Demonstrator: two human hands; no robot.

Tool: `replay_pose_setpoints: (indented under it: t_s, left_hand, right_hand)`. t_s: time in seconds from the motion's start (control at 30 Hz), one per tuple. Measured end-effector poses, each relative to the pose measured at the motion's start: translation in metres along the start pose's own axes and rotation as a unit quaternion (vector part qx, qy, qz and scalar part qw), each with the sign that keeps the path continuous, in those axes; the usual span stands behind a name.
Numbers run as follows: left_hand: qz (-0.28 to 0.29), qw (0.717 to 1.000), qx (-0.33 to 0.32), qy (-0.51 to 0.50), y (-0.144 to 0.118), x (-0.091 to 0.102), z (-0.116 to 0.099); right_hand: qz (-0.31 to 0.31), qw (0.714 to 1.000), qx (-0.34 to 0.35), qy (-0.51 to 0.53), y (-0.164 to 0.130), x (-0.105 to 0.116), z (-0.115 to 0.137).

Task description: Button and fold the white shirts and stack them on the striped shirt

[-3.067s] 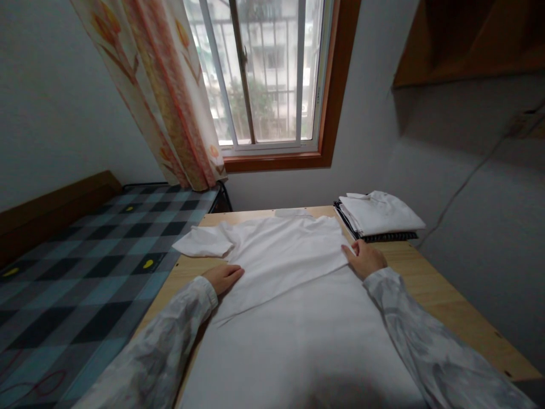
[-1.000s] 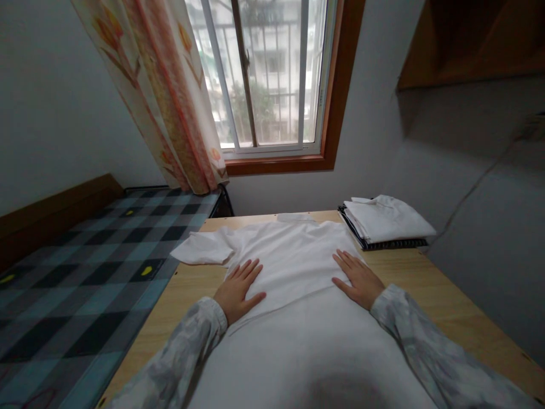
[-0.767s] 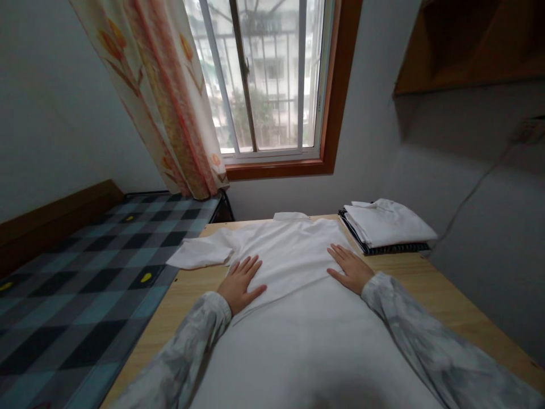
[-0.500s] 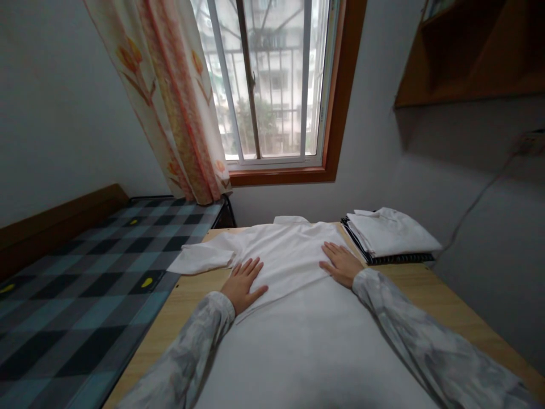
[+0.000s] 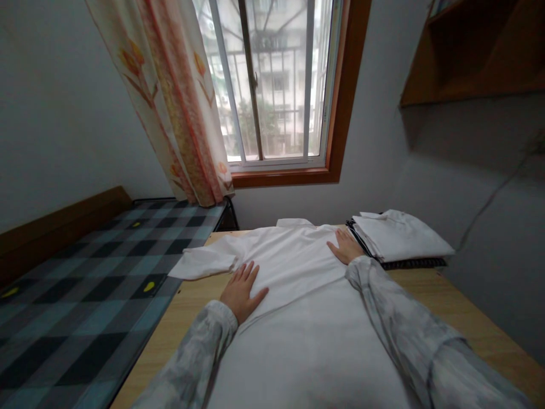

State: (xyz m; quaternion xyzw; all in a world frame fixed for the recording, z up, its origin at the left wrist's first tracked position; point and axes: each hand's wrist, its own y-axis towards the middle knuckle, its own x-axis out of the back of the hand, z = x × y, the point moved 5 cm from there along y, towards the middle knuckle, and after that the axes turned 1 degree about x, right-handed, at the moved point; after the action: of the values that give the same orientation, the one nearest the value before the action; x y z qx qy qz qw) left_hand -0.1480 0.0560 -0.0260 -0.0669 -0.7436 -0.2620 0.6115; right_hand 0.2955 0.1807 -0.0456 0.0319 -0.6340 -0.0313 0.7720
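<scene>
A white shirt (image 5: 293,258) lies spread on the wooden table (image 5: 170,324), its collar toward the window. One short sleeve (image 5: 204,261) extends to the left, past the table's edge. My left hand (image 5: 243,291) rests flat on the shirt's left side, thumb and fingers apart. Farther up, at the shirt's right side, my right hand (image 5: 346,246) lies on the cloth with its fingers spread. The right sleeve cannot be made out. White cloth continues toward me between my forearms, with a fold line across it level with my left hand.
Folded white clothes (image 5: 404,236) sit on a black spiral-edged item (image 5: 415,263) at the table's back right. A bed with a checked cover (image 5: 93,284) adjoins the table's left. Behind are a curtain (image 5: 187,113) and a window (image 5: 276,85); a wooden shelf (image 5: 472,62) hangs at upper right.
My right hand has slid away from me and slightly right along the shirt, toward its shoulder. The left hand stays at nearly the same spot. The view has shifted slightly.
</scene>
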Motion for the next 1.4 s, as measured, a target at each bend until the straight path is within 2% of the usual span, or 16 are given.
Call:
replay_pose_setpoints:
  t_s: [0.1, 0.17, 0.23, 0.33, 0.4, 0.47, 0.53, 0.67, 0.77, 0.83, 0.93, 1.03, 1.1, 1.2, 1.27, 1.4]
  left_hand:
    - [-0.024, 1.000, 0.020, -0.002, -0.001, -0.001, 0.003]
    - [-0.025, 0.999, 0.020, -0.005, -0.001, -0.002, 0.003]
    - [-0.026, 0.999, 0.020, -0.010, -0.001, -0.001, 0.002]
    - [-0.028, 0.999, 0.022, -0.013, -0.002, 0.002, 0.001]
    - [-0.023, 0.999, 0.021, -0.011, -0.002, 0.003, 0.000]
    - [-0.014, 1.000, 0.023, -0.012, -0.003, 0.003, -0.001]
    - [-0.009, 0.999, 0.028, -0.014, -0.003, 0.004, -0.002]
    - [-0.009, 0.999, 0.032, -0.019, -0.003, 0.007, -0.005]
    - [-0.015, 0.999, 0.039, -0.033, -0.003, 0.012, -0.007]
    - [-0.031, 0.998, 0.046, -0.040, -0.003, 0.019, -0.009]
    - [-0.084, 0.995, 0.050, -0.035, -0.004, 0.034, -0.015]
    - [-0.145, 0.987, 0.064, -0.009, -0.005, 0.049, -0.018]
    - [-0.181, 0.978, 0.100, 0.007, -0.006, 0.057, -0.011]
    - [-0.215, 0.957, 0.191, 0.037, -0.008, 0.067, 0.014]
    - [-0.198, 0.947, 0.246, 0.056, -0.008, 0.071, 0.035]
    - [-0.088, 0.942, 0.321, 0.049, -0.004, 0.073, 0.069]
  right_hand:
    - [-0.004, 0.998, -0.064, -0.013, 0.005, 0.005, -0.002]
    - [-0.017, 0.998, -0.062, -0.021, 0.006, 0.011, 0.013]
    - [-0.040, 0.999, 0.019, -0.016, 0.004, 0.016, 0.043]
    - [-0.037, 0.979, 0.202, 0.012, -0.003, 0.013, 0.091]
    - [-0.005, 0.972, 0.234, 0.027, -0.003, 0.004, 0.104]
    - [0.019, 0.982, 0.186, 0.032, 0.004, -0.003, 0.098]
    - [0.026, 0.992, 0.124, 0.028, 0.014, -0.007, 0.080]
    - [0.022, 0.999, 0.032, 0.006, 0.026, -0.006, 0.039]
    - [0.005, 1.000, -0.004, -0.012, 0.025, -0.003, 0.023]
    - [-0.022, 0.999, 0.005, -0.032, 0.019, 0.002, 0.024]
    - [-0.073, 0.994, 0.057, -0.061, 0.002, 0.010, 0.032]
    - [-0.064, 0.991, 0.104, -0.051, -0.024, 0.013, 0.034]
    - [-0.035, 0.992, 0.118, -0.029, -0.046, 0.010, 0.027]
    - [-0.028, 0.992, 0.122, 0.002, -0.081, 0.004, 0.008]
    - [-0.049, 0.991, 0.121, 0.021, -0.100, 0.000, -0.005]
    - [-0.111, 0.982, 0.139, 0.057, -0.120, 0.002, -0.015]
